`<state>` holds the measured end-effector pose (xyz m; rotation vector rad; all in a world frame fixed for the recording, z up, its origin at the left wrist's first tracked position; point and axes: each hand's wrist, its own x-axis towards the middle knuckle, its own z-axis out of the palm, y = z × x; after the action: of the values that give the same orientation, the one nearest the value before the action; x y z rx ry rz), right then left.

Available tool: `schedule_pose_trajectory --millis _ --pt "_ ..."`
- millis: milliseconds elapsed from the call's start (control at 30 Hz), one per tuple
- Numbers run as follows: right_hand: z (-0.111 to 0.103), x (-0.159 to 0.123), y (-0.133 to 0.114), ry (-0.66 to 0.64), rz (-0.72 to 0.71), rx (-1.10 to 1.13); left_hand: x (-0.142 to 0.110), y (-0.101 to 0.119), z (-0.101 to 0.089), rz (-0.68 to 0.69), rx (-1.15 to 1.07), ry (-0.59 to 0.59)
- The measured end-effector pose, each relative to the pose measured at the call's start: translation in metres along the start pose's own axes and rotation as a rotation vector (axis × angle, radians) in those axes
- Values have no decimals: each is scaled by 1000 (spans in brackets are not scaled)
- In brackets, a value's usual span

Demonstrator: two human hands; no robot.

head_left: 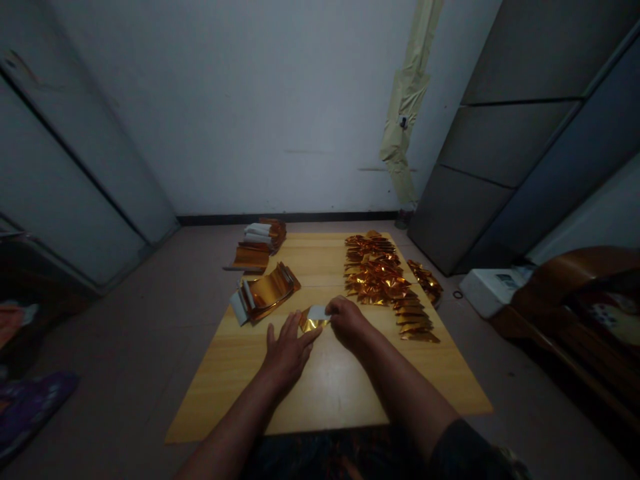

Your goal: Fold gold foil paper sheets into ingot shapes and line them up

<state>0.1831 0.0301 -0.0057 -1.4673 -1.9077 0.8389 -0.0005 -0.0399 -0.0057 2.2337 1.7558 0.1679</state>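
On the wooden board [330,380] lies a partly folded sheet of gold foil paper [314,321], its pale backing showing at the top. My left hand [289,350] rests flat with fingers spread, its fingertips against the sheet's left and lower edges. At the sheet's right end, the fingers of my right hand [346,321] are pinched on the paper. To the left sits a stack of curled gold foil sheets [267,293]. Several folded gold foil pieces [375,267] are piled in overlapping rows on the right.
More curled sheets [253,257] lie at the board's far left corner. Beyond the right edge is another heap of folded foil [425,280]. A white box [490,292] and a wooden armchair [565,300] stand on the right, before a grey refrigerator [480,167]. A wall [275,120] rises behind.
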Motion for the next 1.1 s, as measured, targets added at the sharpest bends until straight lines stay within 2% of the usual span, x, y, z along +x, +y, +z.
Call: schedule_pose_trajectory --millis 133,300,500,667,767,867,933,1033,1100 --pt "0 3 -15 -84 58 -153 1 -2 1 5 1 -2" --pt "-1 10 -28 -126 85 -386 0 -5 5 28 5 22" --pt "-5 20 -28 -192 120 -424 -2 -4 6 20 7 36" --pt "-6 20 -23 -196 119 -381 -1 -1 3 12 -2 17" --pt "-6 15 -19 -205 65 -352 -1 0 2 0 -1 2" --pt "-7 9 -13 -123 -1 -335 0 0 0 -1 -15 1" --pt "-8 5 -10 -90 -101 -355 2 -1 -1 5 -34 15" --pt "-11 -5 -8 -125 -258 -438 8 -3 -1 11 -53 52" --pt "-13 -14 -8 -134 -286 -493 14 -5 0 14 -61 75"
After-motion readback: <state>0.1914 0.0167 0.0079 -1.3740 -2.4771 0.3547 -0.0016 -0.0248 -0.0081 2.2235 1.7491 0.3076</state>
